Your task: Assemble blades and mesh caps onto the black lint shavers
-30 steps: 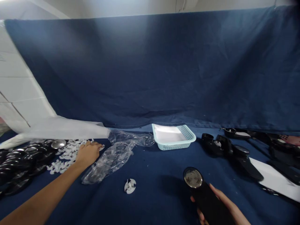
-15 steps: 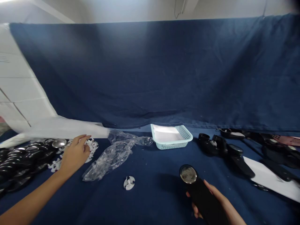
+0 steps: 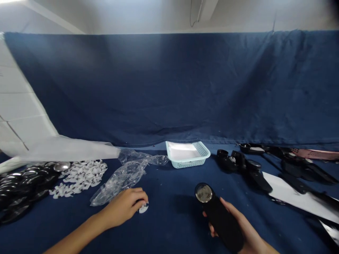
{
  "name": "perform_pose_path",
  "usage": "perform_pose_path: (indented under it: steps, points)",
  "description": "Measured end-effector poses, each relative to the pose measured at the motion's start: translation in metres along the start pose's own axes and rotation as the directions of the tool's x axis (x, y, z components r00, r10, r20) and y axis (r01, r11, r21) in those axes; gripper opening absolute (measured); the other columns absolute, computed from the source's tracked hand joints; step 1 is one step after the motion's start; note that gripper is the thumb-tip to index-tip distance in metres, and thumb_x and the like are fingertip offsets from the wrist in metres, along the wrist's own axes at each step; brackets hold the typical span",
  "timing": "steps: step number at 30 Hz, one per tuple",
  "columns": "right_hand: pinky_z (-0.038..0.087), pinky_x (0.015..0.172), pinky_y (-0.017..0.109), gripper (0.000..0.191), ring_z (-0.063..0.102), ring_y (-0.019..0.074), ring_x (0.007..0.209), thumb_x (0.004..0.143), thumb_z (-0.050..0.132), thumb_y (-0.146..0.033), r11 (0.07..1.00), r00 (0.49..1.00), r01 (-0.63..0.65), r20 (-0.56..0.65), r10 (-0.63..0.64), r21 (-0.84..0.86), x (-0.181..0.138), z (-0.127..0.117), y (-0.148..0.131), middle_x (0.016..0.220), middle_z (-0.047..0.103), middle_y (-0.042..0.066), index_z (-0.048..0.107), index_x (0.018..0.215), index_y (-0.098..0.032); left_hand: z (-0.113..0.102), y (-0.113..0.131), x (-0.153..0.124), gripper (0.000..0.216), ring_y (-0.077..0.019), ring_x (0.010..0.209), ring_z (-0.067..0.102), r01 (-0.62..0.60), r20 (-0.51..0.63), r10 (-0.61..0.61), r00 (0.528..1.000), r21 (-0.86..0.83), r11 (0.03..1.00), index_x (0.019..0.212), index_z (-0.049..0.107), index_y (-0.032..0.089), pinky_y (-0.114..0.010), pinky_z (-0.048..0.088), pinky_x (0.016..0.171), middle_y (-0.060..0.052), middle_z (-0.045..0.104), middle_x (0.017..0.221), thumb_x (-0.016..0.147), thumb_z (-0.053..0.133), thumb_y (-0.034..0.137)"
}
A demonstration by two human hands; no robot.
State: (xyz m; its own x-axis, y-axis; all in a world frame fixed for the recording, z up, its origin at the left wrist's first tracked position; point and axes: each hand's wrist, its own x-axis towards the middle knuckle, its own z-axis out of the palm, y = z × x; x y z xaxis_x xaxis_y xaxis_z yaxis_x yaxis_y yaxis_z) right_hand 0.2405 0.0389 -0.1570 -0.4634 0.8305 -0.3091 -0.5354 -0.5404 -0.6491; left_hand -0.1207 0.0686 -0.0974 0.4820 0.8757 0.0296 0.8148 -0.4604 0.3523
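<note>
Over the blue cloth (image 3: 169, 229), the right hand (image 3: 244, 226) is clasping a black device (image 3: 221, 219) by its handle, seemingly leaving the metal face (image 3: 203, 193) uncovered. The half-curled left hand (image 3: 127, 205) is partly hiding a small white piece (image 3: 143, 209), left of the device; whether it is pinching it, I cannot tell.

Held device (image 3: 224, 224): matt plastic is seen, faced by a shiny metallic disc (image 3: 203, 193) | white parts (image 3: 88, 173): matt plastic is shown | bag (image 3: 123, 178): glossy, crinkled film is seen | basket (image 3: 188, 163): smooth plastic is noted | curtain (image 3: 159, 88): matt cloth is shown

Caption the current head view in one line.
Left hand at a small white part; right hand holding a black handheld device.
</note>
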Motion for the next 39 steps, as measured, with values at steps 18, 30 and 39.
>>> perform_pose_path:
  steps: [18, 30, 39]
  points:
    - [0.052, 0.067, 0.029, 0.048, 0.071, 0.0196, 0.073, 0.095, 0.052, -0.050, 0.998, 1.000, 0.013, -0.019, -0.011, 0.069, 0.001, -0.005, 0.004, 0.098, 0.077, 0.015, 0.073, 0.103, -0.007, -0.098, -0.127, -0.031, 0.041, -0.0355, 0.096, 0.063, 0.463, -0.600, -0.276, 0.751, 0.180, 0.868, 0.112, 0.060, 0.024, -0.048, 0.044, 0.089, -0.011, 0.063, 0.119, 0.085, 0.033, 0.040]
    - [0.042, 0.098, 0.041, 0.071, 0.068, 0.0276, 0.104, 0.072, 0.084, -0.031, 0.952, 0.959, 0.284, 0.010, -0.285, -0.113, -0.017, 0.023, 0.004, 0.127, 0.066, 0.005, 0.052, 0.136, -0.033, 0.038, 0.050, 0.003, 0.045, -0.0189, 0.070, 0.060, 0.113, -0.141, -0.297, 0.945, -0.709, 0.696, 0.114, 0.060, 0.030, -0.034, 0.050, 0.066, -0.007, 0.066, 0.103, 0.080, 0.062, 0.059]
    - [0.040, 0.101, 0.037, 0.054, 0.063, 0.0218, 0.110, 0.093, 0.062, -0.036, 0.936, 0.938, 0.346, 0.039, -0.344, -0.071, -0.005, 0.064, 0.030, 0.122, 0.069, 0.004, 0.043, 0.143, -0.028, 0.104, 0.125, 0.031, 0.101, -0.0302, 0.123, 0.052, 0.012, -0.025, -0.121, 0.992, -0.953, 0.303, 0.145, 0.018, 0.033, -0.041, 0.050, 0.088, -0.017, 0.044, 0.142, 0.067, 0.076, 0.059]
